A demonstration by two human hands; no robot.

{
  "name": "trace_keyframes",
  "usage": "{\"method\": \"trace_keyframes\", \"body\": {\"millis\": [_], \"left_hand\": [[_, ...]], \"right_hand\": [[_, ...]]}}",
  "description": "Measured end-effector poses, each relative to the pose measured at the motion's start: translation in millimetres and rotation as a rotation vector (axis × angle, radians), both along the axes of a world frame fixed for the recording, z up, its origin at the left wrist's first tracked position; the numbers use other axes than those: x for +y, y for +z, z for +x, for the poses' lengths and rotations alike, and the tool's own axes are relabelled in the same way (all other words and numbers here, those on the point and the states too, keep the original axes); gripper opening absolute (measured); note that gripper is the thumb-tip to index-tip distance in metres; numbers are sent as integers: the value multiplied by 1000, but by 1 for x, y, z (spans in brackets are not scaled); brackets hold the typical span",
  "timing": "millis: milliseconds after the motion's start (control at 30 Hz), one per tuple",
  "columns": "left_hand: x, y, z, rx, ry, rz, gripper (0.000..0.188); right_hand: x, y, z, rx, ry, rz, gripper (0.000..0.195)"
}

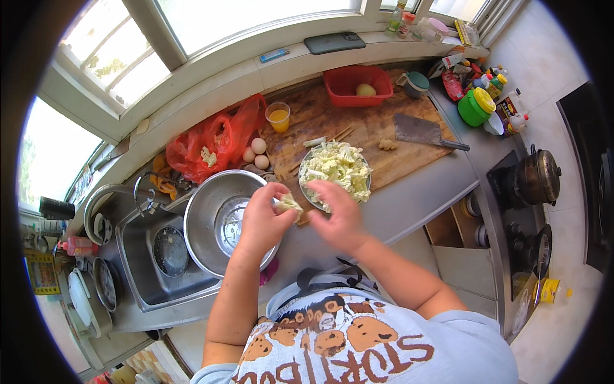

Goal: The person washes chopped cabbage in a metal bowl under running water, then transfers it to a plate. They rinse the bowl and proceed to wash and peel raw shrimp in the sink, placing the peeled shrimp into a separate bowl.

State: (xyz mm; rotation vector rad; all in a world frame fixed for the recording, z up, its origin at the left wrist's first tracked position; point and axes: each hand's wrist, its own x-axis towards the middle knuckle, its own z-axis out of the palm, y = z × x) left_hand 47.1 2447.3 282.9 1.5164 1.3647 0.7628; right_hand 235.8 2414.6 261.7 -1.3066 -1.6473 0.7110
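My left hand (268,216) pinches a cauliflower floret (289,206) between thumb and fingers, over the right rim of a large steel basin (199,240). The basin shows wet scraps at its bottom. My right hand (336,216), slightly blurred, has its thumb and fingers apart and holds nothing that I can see. It is over the near edge of a plate heaped with cauliflower florets (340,168). The plate stands on a wooden cutting board (398,163). A cleaver (422,129) lies on the board's right part, beside a piece of ginger (387,144).
Left of the basin is a steel sink (139,283) with a metal dish (171,252) in it. Behind stand a red plastic bag (192,149), several eggs (259,145), a cup of orange liquid (278,117) and a red plastic basket (357,98). A pot (539,177) is at right.
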Motion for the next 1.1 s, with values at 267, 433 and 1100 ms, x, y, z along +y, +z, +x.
{"method": "trace_keyframes", "body": {"millis": [267,433,1100], "left_hand": [[11,26,107,109,-226,237,33],[3,12,137,53,-263,164,39],[-5,-40,95,-246,252,-91,45]], "right_hand": [[-6,6,83,690,173,-489,46],[-18,-6,107,917,58,-699,42],[88,-9,128,-255,150,-255,51]]}}
